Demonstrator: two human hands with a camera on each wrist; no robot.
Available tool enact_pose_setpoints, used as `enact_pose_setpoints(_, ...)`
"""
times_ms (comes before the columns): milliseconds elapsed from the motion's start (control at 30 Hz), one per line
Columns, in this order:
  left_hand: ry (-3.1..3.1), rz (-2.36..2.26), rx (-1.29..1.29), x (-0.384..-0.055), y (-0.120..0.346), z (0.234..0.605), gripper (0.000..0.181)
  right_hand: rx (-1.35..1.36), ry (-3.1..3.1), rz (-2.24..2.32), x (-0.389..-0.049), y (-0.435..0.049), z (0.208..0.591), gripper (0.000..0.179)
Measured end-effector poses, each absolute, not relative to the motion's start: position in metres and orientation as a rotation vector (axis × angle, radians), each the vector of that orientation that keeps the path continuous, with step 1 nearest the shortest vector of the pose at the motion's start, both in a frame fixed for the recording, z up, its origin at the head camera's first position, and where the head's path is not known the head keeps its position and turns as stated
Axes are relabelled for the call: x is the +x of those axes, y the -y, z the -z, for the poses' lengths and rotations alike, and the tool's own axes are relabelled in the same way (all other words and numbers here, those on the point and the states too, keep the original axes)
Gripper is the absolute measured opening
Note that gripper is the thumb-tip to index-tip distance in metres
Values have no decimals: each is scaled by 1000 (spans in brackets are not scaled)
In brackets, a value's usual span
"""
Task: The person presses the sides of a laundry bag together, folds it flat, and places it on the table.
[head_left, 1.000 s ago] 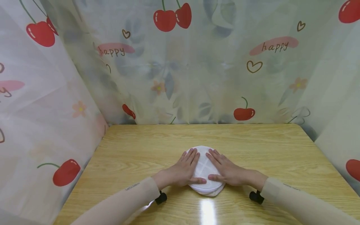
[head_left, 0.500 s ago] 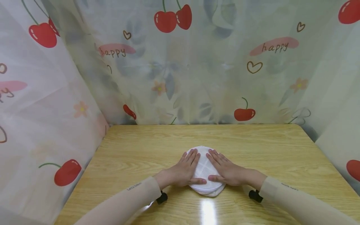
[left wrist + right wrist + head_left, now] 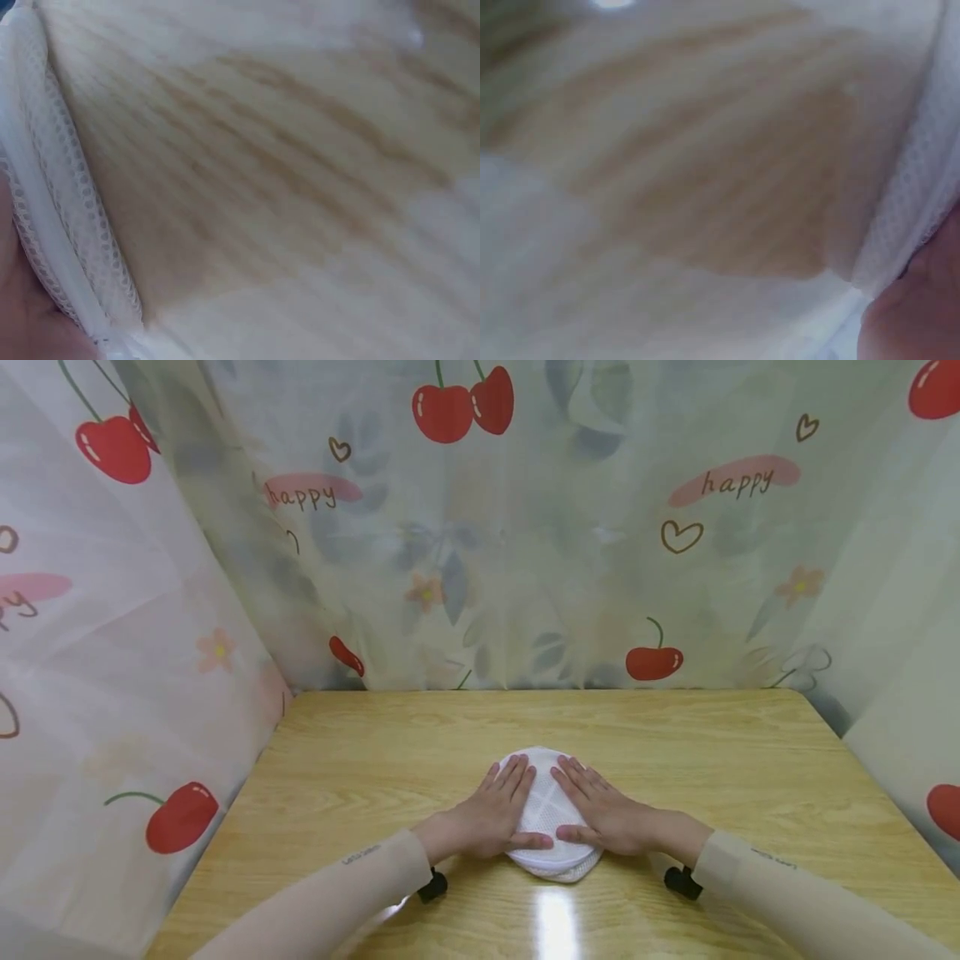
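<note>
A round white mesh laundry bag (image 3: 549, 806), flattened, lies on the wooden table, with a pale rim and a looser mesh layer showing at its near edge. My left hand (image 3: 495, 812) rests on its left side, fingers extended and thumb toward the middle. On the opposite side my right hand (image 3: 611, 814) lies the same way, the two thumb tips a little apart. Up close, the left wrist view has the honeycomb mesh (image 3: 82, 187) and a smooth white band beside part of the hand. The right wrist view catches the bag's mesh edge (image 3: 911, 180), blurred, by the hand.
The wood-grain table (image 3: 375, 752) extends around the bag on all sides. Behind it hangs a cherry-print curtain (image 3: 510, 543), with more curtain (image 3: 97, 652) along the left and right. A small black wrist device (image 3: 432, 887) sits under each forearm.
</note>
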State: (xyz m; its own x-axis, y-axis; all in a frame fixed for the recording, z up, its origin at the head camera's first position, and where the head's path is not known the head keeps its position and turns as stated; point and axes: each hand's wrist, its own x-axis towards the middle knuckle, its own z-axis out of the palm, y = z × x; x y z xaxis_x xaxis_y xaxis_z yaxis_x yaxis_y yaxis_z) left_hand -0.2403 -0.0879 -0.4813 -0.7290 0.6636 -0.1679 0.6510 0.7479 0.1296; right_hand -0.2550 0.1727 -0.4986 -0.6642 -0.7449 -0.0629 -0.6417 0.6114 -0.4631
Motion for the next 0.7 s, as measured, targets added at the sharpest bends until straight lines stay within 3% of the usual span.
enact_pose_setpoints(400,-2810,-195,1083,-241,90,456,96,-1028,-2541,889,-267,-184,455,71)
enact_pose_setpoints(700,-2860,-107,1806,-226,103,452,59,-1010,-2534,1085,-300,-189,430,55)
